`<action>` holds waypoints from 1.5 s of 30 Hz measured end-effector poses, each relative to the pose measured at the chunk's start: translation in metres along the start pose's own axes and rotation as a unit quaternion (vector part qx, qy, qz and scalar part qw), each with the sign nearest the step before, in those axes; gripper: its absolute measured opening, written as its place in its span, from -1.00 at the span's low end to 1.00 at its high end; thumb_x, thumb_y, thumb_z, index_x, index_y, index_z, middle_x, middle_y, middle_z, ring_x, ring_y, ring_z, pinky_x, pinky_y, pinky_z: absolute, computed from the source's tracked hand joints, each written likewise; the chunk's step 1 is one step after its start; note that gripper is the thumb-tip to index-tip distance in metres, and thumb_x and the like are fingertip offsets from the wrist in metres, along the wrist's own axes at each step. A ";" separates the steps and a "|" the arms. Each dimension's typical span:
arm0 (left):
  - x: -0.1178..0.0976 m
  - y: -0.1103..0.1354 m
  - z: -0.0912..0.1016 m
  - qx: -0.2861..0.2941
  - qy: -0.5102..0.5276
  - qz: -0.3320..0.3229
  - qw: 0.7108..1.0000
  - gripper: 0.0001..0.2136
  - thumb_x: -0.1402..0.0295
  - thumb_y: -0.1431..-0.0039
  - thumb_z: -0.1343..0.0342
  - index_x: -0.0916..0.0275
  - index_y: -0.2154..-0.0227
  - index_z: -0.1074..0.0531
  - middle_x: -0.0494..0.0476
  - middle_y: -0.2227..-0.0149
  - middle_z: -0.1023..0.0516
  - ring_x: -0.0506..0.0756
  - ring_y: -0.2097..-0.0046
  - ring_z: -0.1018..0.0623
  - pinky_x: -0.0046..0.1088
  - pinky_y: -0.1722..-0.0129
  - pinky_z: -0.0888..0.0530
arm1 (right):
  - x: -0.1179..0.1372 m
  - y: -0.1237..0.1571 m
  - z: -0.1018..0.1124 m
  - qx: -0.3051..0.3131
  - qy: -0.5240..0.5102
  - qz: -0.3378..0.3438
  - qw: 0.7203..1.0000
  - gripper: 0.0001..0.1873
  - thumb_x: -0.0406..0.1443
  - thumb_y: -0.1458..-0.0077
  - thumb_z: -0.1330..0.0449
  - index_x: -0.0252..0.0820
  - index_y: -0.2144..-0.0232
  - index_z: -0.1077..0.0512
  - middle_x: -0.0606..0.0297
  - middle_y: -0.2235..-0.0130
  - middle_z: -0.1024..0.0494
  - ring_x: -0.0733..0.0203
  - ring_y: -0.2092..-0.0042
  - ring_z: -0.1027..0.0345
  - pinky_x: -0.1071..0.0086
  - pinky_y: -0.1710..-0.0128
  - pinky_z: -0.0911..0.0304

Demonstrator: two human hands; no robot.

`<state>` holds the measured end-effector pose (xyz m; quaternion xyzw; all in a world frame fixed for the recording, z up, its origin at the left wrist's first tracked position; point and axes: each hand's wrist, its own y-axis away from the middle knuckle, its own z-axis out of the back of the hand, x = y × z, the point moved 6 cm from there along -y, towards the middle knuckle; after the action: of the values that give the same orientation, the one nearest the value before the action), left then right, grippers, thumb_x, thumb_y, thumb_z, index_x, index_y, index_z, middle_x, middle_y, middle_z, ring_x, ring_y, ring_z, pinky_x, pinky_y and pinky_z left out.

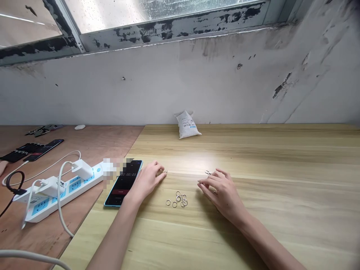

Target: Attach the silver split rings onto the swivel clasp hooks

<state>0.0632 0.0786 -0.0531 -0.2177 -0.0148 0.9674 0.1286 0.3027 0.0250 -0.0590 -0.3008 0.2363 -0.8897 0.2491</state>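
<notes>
Left hand (146, 182), right hand (222, 195), metal rings (177, 199) between them

Two bare arms, slim hands
The left forearm (115, 236) and right forearm (267, 243) show no sleeve or cuff, tapering to a narrow left hand (146, 182) and a long-fingered right hand (222, 195).
</notes>
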 end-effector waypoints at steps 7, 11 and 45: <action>-0.016 -0.004 -0.005 -0.021 0.048 -0.063 0.997 -0.82 0.32 -0.23 -0.05 0.19 0.39 -0.53 0.11 0.31 -0.54 0.13 0.26 -0.51 -0.36 0.26 -0.38 | -0.003 0.001 -0.004 0.015 -0.016 -0.011 1.000 -0.82 -0.30 -0.23 -0.12 -0.05 0.37 -0.52 0.43 0.50 -0.54 0.22 0.36 -0.38 0.00 -0.10 -0.08; -0.033 -0.001 -0.014 0.001 0.203 -0.057 0.977 -0.86 0.36 -0.18 -0.10 0.19 0.30 -0.56 0.12 0.26 -0.64 0.11 0.23 -0.59 -0.36 0.17 -0.48 | -0.006 0.001 -0.005 0.023 -0.055 -0.035 0.998 -0.82 -0.29 -0.24 -0.11 -0.07 0.34 -0.51 0.38 0.45 -0.58 0.20 0.35 -0.37 0.04 -0.05 -0.16; -0.080 0.015 -0.049 0.034 0.484 0.042 0.873 -0.75 0.16 -0.10 -0.23 0.28 0.36 -0.61 0.16 0.30 -0.64 0.10 0.26 -0.58 -0.42 0.27 -0.56 | -0.010 0.002 -0.031 0.064 -0.388 -0.279 0.876 -0.60 0.00 -0.13 -0.16 -0.21 0.45 -0.50 0.27 0.45 -0.53 0.22 0.35 -0.37 0.38 0.30 -0.26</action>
<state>0.1504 0.0421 -0.0654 -0.6549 0.0919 0.7452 0.0859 0.2906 0.0379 -0.0862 -0.6584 -0.0299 -0.7477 0.0811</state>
